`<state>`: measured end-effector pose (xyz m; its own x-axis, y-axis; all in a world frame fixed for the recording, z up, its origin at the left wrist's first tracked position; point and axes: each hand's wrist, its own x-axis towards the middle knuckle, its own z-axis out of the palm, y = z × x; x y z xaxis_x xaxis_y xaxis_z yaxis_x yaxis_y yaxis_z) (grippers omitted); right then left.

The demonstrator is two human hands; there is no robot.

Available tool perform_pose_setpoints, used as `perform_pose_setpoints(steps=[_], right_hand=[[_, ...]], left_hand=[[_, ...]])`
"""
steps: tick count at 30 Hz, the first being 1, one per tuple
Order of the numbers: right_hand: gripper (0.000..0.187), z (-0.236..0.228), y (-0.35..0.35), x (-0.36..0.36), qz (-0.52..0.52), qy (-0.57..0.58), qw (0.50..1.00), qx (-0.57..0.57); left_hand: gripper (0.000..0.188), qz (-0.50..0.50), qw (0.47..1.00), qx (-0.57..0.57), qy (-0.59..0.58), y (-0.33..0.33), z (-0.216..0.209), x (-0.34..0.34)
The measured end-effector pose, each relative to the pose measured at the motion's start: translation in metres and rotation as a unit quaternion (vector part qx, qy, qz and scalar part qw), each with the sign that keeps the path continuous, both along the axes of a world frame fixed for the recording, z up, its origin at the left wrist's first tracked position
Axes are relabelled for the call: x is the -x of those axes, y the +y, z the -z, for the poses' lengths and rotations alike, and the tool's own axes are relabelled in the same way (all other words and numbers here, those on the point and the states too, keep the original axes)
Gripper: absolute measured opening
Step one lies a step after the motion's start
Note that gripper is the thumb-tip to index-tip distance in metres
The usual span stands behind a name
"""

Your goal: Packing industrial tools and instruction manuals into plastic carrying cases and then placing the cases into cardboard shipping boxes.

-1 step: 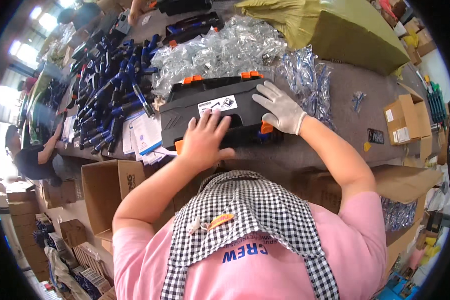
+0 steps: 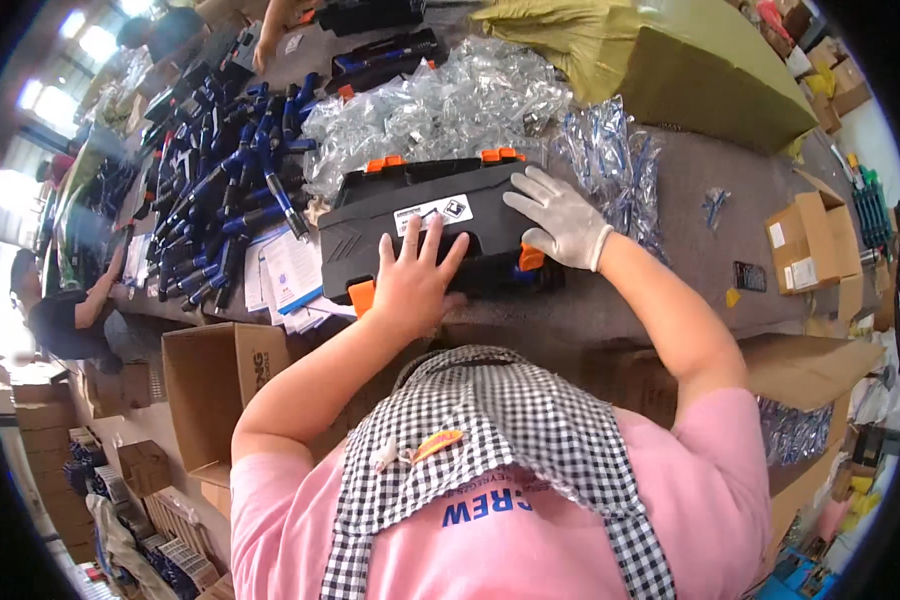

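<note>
In front of me on the grey table lies a black plastic tool case [image 2: 355,235] with orange latches and a white picture label. Its lid sits low over the base, but a gap shows along the back edge, and something blue peeks out at the front right. My bare left hand [image 2: 417,280] rests on the lid's front with its fingers spread, just below the label. My right hand [image 2: 565,222], in a whitish glove, lies over the lid's right end beside an orange latch, fingers apart. Neither hand is wrapped round anything.
Behind the case is a heap of clear plastic bags [image 2: 440,100]. Blue-and-black tools [image 2: 235,190] and printed sheets [image 2: 295,270] lie to the left, bagged blue parts [image 2: 615,165] to the right. Open cartons [image 2: 200,390] stand around me; another person [image 2: 55,310] is at far left.
My left hand has settled flatter on the lid, its fingers a little more spread. My right hand and the case have hardly moved.
</note>
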<state>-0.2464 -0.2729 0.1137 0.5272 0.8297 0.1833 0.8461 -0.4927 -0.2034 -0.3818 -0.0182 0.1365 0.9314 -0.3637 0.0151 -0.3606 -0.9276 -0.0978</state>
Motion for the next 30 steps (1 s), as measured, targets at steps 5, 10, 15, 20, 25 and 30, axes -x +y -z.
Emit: perform_pose_setpoints(steps=[5, 10, 15, 20, 25, 30], right_hand=[[0.080, -0.006, 0.000, 0.008, -0.012, -0.022, 1.000, 0.015], [0.089, -0.017, 0.001, 0.018, -0.016, -0.034, 0.998, 0.049], [0.085, -0.041, 0.002, 0.009, -0.084, -0.060, 0.991, -0.084], [0.073, -0.062, 0.011, 0.003, -0.012, -0.006, 0.987, -0.162], [0.067, -0.048, 0.014, -0.022, -0.044, 0.084, 0.956, -0.276], [0.065, -0.036, 0.020, -0.033, -0.017, 0.105, 0.942, -0.318]], left_hand=[[0.078, 0.027, 0.995, 0.034, -0.094, 0.005, 0.027, -0.014], [0.056, -0.006, 0.977, -0.128, -0.170, -0.001, 0.031, -0.026], [0.039, 0.058, 0.977, -0.007, -0.207, 0.036, -0.007, -0.045], [0.061, -0.022, 0.996, 0.059, 0.059, 0.053, -0.076, -0.062], [0.091, -0.035, 0.995, 0.097, 0.017, 0.118, -0.092, -0.044], [0.071, 0.058, 0.950, 0.290, -0.098, 0.158, -0.040, -0.058]])
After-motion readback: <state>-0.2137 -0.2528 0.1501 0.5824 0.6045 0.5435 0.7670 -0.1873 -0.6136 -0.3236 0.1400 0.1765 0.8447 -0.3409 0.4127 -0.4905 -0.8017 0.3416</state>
